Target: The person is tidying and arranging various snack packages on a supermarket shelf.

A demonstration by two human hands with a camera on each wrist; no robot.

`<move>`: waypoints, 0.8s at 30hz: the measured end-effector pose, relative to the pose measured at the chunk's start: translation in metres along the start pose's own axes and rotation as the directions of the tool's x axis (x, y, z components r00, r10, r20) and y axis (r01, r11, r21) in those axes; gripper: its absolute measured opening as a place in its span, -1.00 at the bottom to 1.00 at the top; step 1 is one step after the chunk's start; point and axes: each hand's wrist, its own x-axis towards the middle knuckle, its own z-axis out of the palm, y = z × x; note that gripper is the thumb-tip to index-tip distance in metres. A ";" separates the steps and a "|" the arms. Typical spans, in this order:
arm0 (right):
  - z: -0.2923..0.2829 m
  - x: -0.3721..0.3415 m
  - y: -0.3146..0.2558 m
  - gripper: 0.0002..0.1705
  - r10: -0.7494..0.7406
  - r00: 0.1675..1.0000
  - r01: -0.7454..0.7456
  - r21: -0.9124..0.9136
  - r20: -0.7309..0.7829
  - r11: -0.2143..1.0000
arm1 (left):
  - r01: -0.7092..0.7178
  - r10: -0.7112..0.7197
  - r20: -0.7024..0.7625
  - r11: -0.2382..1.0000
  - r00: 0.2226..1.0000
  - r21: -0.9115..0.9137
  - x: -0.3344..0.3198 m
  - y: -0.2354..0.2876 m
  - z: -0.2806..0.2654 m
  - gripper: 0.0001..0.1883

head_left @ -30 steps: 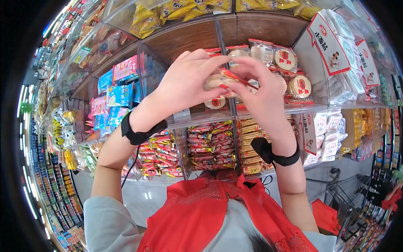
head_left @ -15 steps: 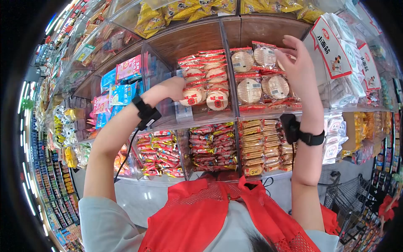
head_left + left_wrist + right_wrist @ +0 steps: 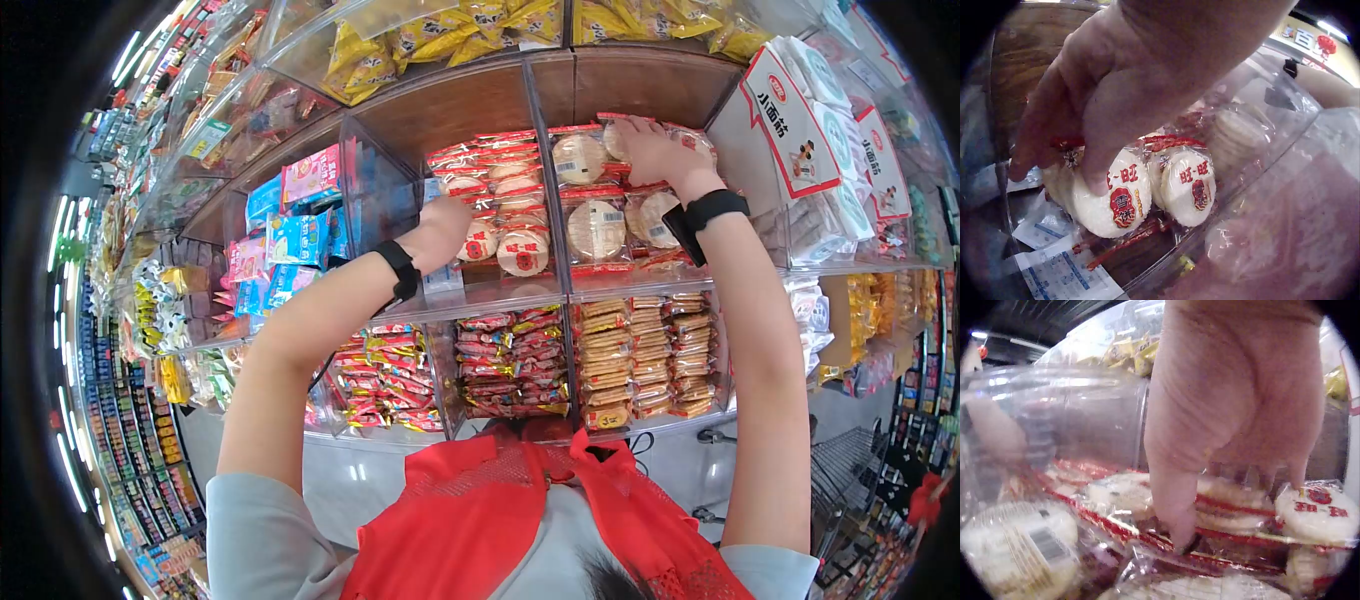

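Observation:
In the left bin, rice cracker packs (image 3: 1116,200) with clear wrap and red edges stand in rows. My left hand (image 3: 443,228) grips the front left pack, its thumb on the printed face and fingers around the left side. Round rice cracker packs (image 3: 595,228) lie in the bin to the right, some showing barcodes. Over its back rows, my right hand (image 3: 660,155) reaches down with spread fingers. In the right wrist view, its thumb (image 3: 1175,519) dips between red-edged packs, while other fingertips touch packs farther back.
A clear divider (image 3: 548,170) separates the two bins. Blue and pink snack packs (image 3: 298,238) fill the bin at left, and a white sign (image 3: 787,120) stands at right. Lower bins hold red-wrapped snacks (image 3: 510,360) and stacked biscuits (image 3: 605,350). A shopping cart (image 3: 845,465) stands behind at right.
The hands have parted from a rice cracker pack held between them. The left hand has moved right onto the left bin's front pack. My right hand has come down onto the right bin's packs.

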 end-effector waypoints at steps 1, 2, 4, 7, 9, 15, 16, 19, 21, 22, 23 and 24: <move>0.002 0.006 0.001 -0.09 -0.003 1.000 0.003 0.002 -0.003 1.000 | 0.004 -0.004 0.000 1.000 1.000 0.002 0.002 0.002 -0.001 -0.81; 0.003 0.011 0.002 -0.14 -0.006 1.000 0.006 -0.015 0.000 1.000 | 0.028 -0.028 0.066 1.000 0.997 0.011 0.003 0.004 -0.001 -0.79; 0.001 0.016 0.007 -0.19 -0.005 1.000 0.005 -0.033 0.003 0.999 | 0.047 -0.049 0.130 0.999 0.990 0.020 0.005 0.011 -0.006 -0.75; -0.009 0.012 0.014 -0.31 -0.059 0.997 0.064 0.110 -0.048 0.992 | 0.217 -0.208 0.282 0.976 0.937 0.000 0.008 0.018 -0.016 -0.69; -0.021 0.005 0.026 -0.40 -0.058 0.978 0.105 0.228 -0.202 0.968 | 0.228 -0.210 0.253 0.973 0.944 -0.043 0.008 0.014 -0.020 -0.71; -0.045 -0.027 0.037 -0.59 0.254 0.854 -0.076 0.374 -0.454 0.924 | 0.171 -0.169 0.028 0.976 0.985 -0.136 -0.033 0.004 -0.089 -0.51; -0.053 -0.041 0.033 -0.56 0.286 0.865 0.002 0.573 -0.413 0.820 | 0.170 -0.176 -0.023 0.973 0.984 -0.153 -0.042 0.003 -0.108 -0.53; -0.061 -0.065 0.023 -0.51 0.301 0.863 0.137 0.763 -0.405 0.632 | 0.085 -0.167 -0.281 0.956 0.945 -0.282 -0.069 0.002 -0.148 -0.62; -0.066 -0.084 0.004 -0.55 0.267 0.843 0.286 0.810 -0.467 0.512 | -0.340 -0.034 -0.703 0.858 0.711 -0.384 -0.079 -0.001 -0.151 -0.64; -0.068 -0.094 -0.005 -0.56 0.221 0.870 0.302 0.829 -0.442 0.470 | -0.460 0.040 -0.832 0.848 0.554 -0.265 -0.084 0.001 -0.159 -0.59; -0.065 -0.100 -0.015 -0.56 0.217 0.871 0.303 0.830 -0.441 0.469 | -0.552 0.109 -0.923 0.824 0.370 -0.125 -0.088 0.007 -0.167 -0.52; -0.061 -0.104 -0.026 -0.58 0.085 0.832 0.422 0.725 -0.548 0.545 | -0.550 0.107 -0.922 0.825 0.372 -0.126 -0.091 0.012 -0.172 -0.52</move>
